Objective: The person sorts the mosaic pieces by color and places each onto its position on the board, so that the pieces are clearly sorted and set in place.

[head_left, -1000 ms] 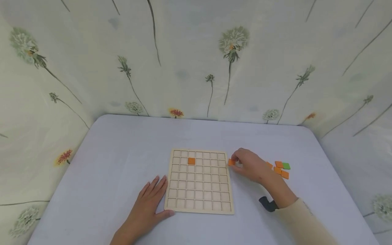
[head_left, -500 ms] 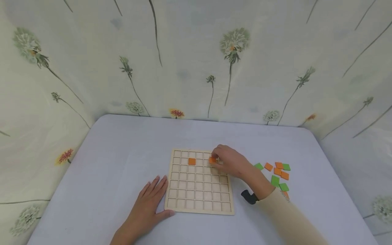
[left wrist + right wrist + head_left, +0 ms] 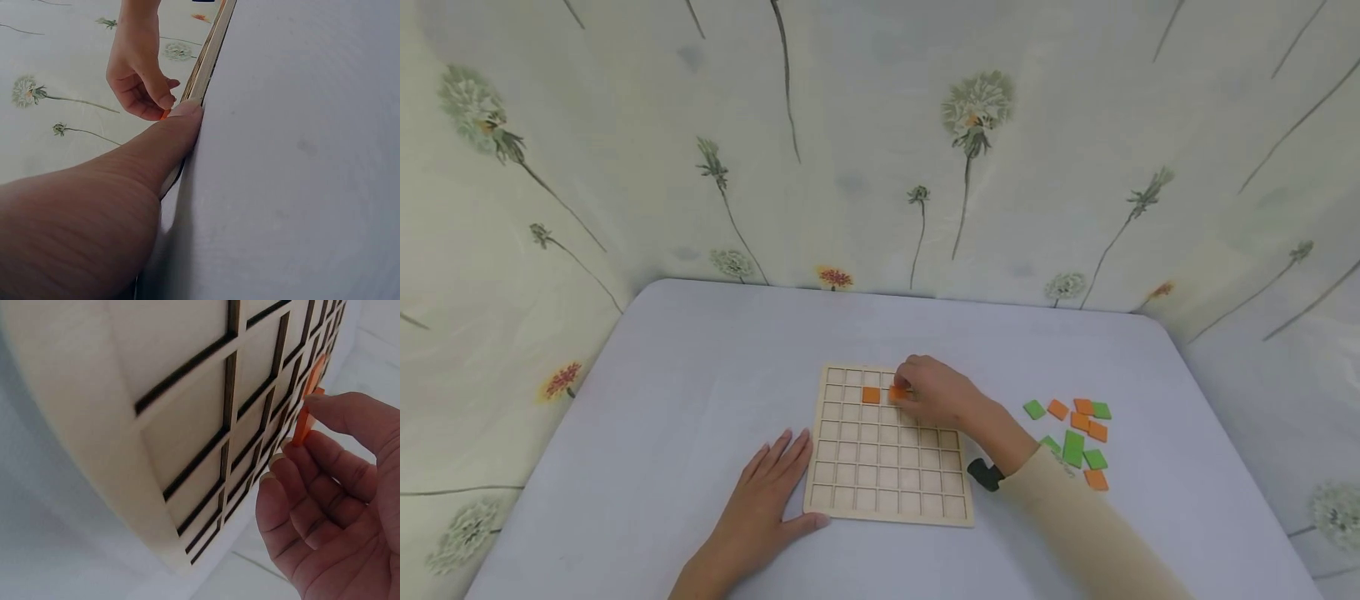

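Note:
A wooden grid board [image 3: 887, 454] lies flat on the white table, one orange tile [image 3: 871, 395] set in a cell of its second row from the far edge. My right hand [image 3: 936, 392] pinches another orange tile [image 3: 304, 422] between thumb and fingertips, over that same row just right of the set tile. In the right wrist view the pinched tile is tilted, close over the cells. My left hand [image 3: 763, 508] lies with fingers spread at the board's left edge, its thumb [image 3: 178, 125] touching the near left corner.
Several loose orange tiles [image 3: 1097, 432] and green tiles [image 3: 1073, 448] lie scattered on the table right of the board, near the right sleeve [image 3: 1075, 517]. A flower-patterned cloth [image 3: 850, 150] hangs behind the table [image 3: 715, 350].
My right hand has carried the pinched orange tile leftward from the board's right edge to near the set tile. More loose tiles show as the arm moves off them. My left hand stays put.

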`<act>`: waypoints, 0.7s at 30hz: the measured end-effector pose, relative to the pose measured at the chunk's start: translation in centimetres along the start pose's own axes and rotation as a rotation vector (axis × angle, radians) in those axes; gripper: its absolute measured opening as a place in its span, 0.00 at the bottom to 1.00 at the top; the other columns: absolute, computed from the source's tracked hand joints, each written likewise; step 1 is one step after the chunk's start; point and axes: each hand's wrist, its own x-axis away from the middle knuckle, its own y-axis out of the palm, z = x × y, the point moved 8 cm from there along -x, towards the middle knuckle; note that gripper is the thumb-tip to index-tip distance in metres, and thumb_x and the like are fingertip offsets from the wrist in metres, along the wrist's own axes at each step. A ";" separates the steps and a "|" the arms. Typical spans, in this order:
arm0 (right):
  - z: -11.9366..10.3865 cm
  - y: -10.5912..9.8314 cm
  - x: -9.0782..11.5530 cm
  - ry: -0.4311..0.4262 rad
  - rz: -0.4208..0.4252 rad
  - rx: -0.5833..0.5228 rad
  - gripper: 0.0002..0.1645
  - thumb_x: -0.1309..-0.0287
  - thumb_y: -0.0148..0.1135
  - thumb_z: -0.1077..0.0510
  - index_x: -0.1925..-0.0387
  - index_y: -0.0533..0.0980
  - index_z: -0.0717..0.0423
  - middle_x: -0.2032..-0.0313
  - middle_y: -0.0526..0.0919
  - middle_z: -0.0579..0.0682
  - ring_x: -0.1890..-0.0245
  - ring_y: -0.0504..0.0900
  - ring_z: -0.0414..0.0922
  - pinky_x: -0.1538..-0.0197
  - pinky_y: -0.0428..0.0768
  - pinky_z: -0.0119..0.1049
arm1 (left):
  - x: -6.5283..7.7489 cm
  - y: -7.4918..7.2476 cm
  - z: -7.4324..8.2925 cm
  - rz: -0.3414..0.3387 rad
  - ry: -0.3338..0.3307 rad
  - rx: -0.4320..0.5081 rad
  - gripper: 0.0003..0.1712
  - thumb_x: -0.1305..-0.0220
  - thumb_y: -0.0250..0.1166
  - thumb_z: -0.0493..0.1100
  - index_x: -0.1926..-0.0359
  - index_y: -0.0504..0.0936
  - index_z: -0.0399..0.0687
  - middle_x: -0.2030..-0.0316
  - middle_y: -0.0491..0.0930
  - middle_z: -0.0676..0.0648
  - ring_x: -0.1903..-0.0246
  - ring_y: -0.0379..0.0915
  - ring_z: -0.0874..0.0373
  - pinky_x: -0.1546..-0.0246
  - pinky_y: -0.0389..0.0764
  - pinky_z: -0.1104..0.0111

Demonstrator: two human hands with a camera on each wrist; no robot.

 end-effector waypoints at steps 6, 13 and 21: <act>-0.4 0.5 -0.6 0.003 -0.010 -0.004 0.09 0.33 0.68 0.56 0.55 0.83 0.57 0.60 0.81 0.46 0.57 0.79 0.46 0.48 0.81 0.43 | -0.1 0.0 -0.1 0.003 -0.003 -0.007 0.60 0.41 0.73 0.69 0.17 0.57 0.49 0.18 0.50 0.55 0.18 0.37 0.54 0.20 0.43 0.52; -0.7 0.6 -0.8 0.021 -0.023 0.016 0.09 0.34 0.70 0.57 0.55 0.83 0.55 0.60 0.80 0.45 0.56 0.77 0.46 0.49 0.81 0.42 | 0.0 0.0 0.0 -0.015 -0.019 0.007 0.61 0.42 0.74 0.69 0.18 0.58 0.49 0.18 0.51 0.55 0.18 0.36 0.54 0.20 0.43 0.51; -0.5 0.7 -0.8 0.032 -0.015 0.024 0.09 0.34 0.70 0.56 0.56 0.83 0.54 0.60 0.79 0.45 0.55 0.77 0.46 0.50 0.81 0.42 | -0.1 -0.2 0.1 -0.003 -0.013 0.013 0.60 0.41 0.75 0.67 0.18 0.58 0.48 0.18 0.51 0.54 0.18 0.37 0.53 0.20 0.43 0.50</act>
